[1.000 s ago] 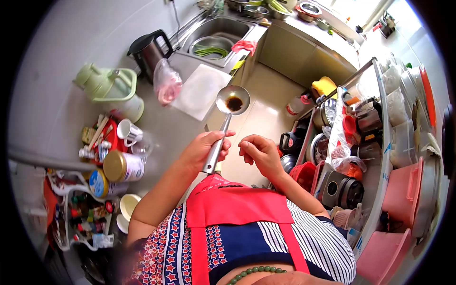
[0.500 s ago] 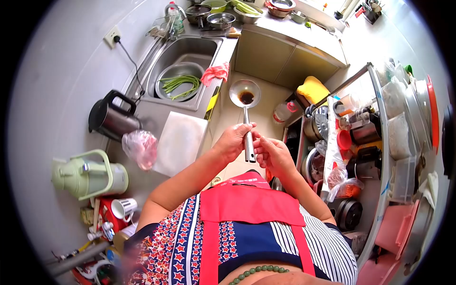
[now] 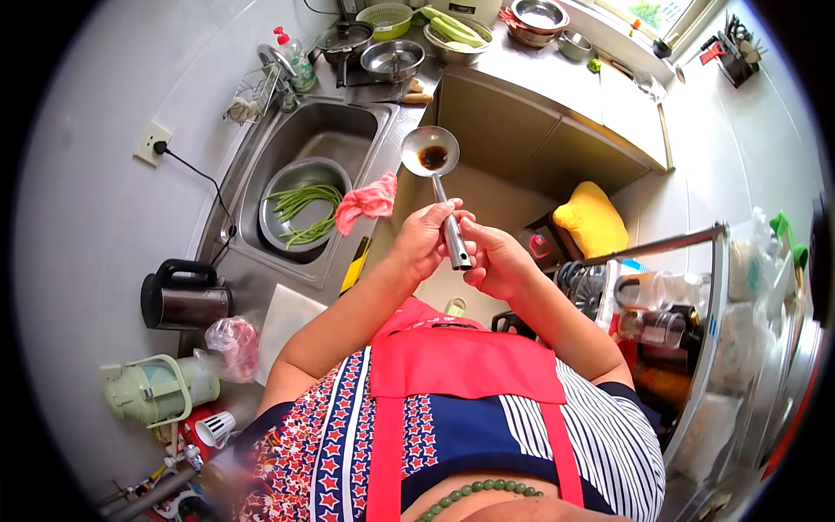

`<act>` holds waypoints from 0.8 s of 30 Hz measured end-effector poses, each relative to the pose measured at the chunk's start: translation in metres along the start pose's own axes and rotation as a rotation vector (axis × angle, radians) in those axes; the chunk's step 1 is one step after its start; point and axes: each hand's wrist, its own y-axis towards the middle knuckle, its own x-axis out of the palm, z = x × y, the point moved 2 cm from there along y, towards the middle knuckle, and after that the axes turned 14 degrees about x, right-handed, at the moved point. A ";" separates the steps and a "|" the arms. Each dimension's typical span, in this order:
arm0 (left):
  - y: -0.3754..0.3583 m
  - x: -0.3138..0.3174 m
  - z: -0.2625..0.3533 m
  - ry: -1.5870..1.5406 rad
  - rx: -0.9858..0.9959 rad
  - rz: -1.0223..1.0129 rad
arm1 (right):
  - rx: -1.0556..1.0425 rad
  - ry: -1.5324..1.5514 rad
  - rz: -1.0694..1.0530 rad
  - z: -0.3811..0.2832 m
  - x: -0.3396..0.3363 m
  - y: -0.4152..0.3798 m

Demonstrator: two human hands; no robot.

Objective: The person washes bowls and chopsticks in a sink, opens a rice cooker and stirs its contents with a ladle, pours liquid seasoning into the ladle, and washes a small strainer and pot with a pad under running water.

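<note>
A steel ladle (image 3: pixel 438 188) with a little dark brown liquid (image 3: pixel 432 157) in its bowl is held out in front of me, bowl pointing away. My left hand (image 3: pixel 423 242) is closed around the handle. On the other side, my right hand (image 3: pixel 497 263) has its fingers bent against the lower handle, near the hanging hole. Left of the ladle, a pink cloth (image 3: pixel 369 202) lies over the counter edge. Long green beans (image 3: pixel 306 209) rest in a metal basin (image 3: pixel 272 181) inside the sink (image 3: pixel 352 111).
An electric kettle (image 3: pixel 184 297), a white cutting board (image 3: pixel 291 315) and a green thermos (image 3: pixel 161 391) stand on the left. Pans (image 3: pixel 393 61) and bowls (image 3: pixel 539 16) line the back counter. A metal rack (image 3: pixel 715 287) with jars is on the right, near a yellow item (image 3: pixel 591 217).
My view has shifted towards the back counter and window. Both hands and the ladle appear slightly higher in view, with the bowl closer to the sink side. The grip looks much the same.
</note>
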 end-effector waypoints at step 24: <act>0.344 -0.034 0.152 0.088 0.188 0.096 | 0.072 -0.033 0.046 -0.332 0.012 0.227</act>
